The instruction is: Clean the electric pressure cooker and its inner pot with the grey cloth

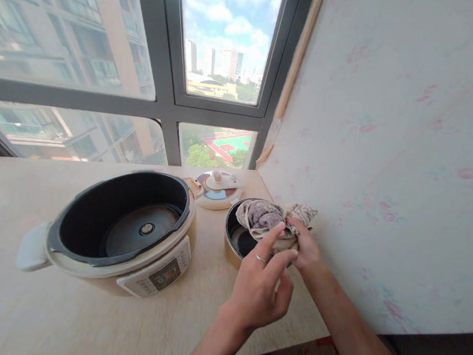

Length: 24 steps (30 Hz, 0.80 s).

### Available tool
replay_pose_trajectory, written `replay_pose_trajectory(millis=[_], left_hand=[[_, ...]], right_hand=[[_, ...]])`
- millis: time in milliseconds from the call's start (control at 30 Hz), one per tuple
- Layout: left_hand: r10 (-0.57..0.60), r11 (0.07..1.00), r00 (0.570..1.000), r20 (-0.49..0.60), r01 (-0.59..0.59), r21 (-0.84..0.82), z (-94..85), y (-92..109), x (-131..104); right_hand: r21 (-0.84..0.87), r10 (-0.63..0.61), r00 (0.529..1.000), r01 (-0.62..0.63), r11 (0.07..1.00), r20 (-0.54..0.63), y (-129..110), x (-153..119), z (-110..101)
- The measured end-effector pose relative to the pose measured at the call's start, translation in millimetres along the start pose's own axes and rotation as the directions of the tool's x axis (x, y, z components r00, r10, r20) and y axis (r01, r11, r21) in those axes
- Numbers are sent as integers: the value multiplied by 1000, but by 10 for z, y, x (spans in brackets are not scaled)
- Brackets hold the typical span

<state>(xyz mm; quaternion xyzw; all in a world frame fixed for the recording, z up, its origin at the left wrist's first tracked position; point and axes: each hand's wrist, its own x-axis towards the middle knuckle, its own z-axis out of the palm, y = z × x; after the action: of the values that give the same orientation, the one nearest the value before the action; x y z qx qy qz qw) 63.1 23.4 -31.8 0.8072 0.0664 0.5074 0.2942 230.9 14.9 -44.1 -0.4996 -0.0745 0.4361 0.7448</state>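
A bunched grey and cream patterned cloth (260,215) hangs over a small pot (231,250) with a dark inside. My right hand (307,248) grips the cloth at its near right side, fingers closed round a fold. My left hand (262,285), with a ring on one finger, is just in front of the cloth. Its forefinger and middle finger stretch towards the cloth and my right hand, apart from each other, while the other fingers curl. I see nothing held in it. The cloth and hands cover the pot's right part.
A large electric cooker (124,270) without its lid stands on the left of the marbled counter (183,326). Behind the pot lies a round lid (219,193) with a knob. Windows (216,41) rise at the back, and a flowered wall (384,159) bounds the right.
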Motion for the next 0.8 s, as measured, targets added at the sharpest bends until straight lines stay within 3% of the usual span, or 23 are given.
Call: replay_pose_trajectory(millis=[33, 67, 133, 200, 233, 300, 367, 467, 567, 633, 700, 800], left_hand=[[-105, 994, 989, -107, 105, -12, -30, -15, -24], [-242, 970, 949, -200, 238, -44, -56, -38, -37], [-545, 838, 791, -278, 511, -192, -93, -103, -27], [-767, 632, 611, -196, 667, -394, -115, -181, 17], [-826, 536, 549, -128, 696, -478, -124, -219, 44], [-875, 405, 483, -31, 696, -592, -139, -284, 88], [-885, 345, 465, 17, 681, -646, -157, -329, 108], [-883, 328, 468, 37, 670, -666, -182, -357, 98], [-880, 386, 473, -48, 652, -652, -195, -320, 81], [-862, 465, 489, -137, 652, -599, -189, -250, 84], [-818, 558, 538, -204, 655, -510, -161, -155, 102], [-682, 726, 691, -241, 597, -341, -68, -21, 144]], right_hand=[[13, 15, 1000, -15, 1000, -19, -13, -4, 20], [25, 20, 999, -20, 1000, -37, -22, -13, 37], [40, 3, 999, -1, 999, -53, -22, -36, 61], [35, -23, 999, 25, 999, -49, -4, -57, 74], [29, -34, 998, 36, 999, -48, 8, -65, 78], [10, -71, 997, 72, 997, -42, 29, -80, 82], [-19, -123, 992, 123, 992, -16, 38, -96, 84], [-50, -196, 981, 196, 979, 13, 33, -127, 95], [-96, -308, 951, 304, 948, -20, 42, -147, 108], [-177, -431, 901, 416, 892, -49, 73, -148, 100], [-289, -533, 844, 496, 819, -61, 118, -146, 75], [-431, -582, 813, 519, 739, -18, 178, -161, 35]])
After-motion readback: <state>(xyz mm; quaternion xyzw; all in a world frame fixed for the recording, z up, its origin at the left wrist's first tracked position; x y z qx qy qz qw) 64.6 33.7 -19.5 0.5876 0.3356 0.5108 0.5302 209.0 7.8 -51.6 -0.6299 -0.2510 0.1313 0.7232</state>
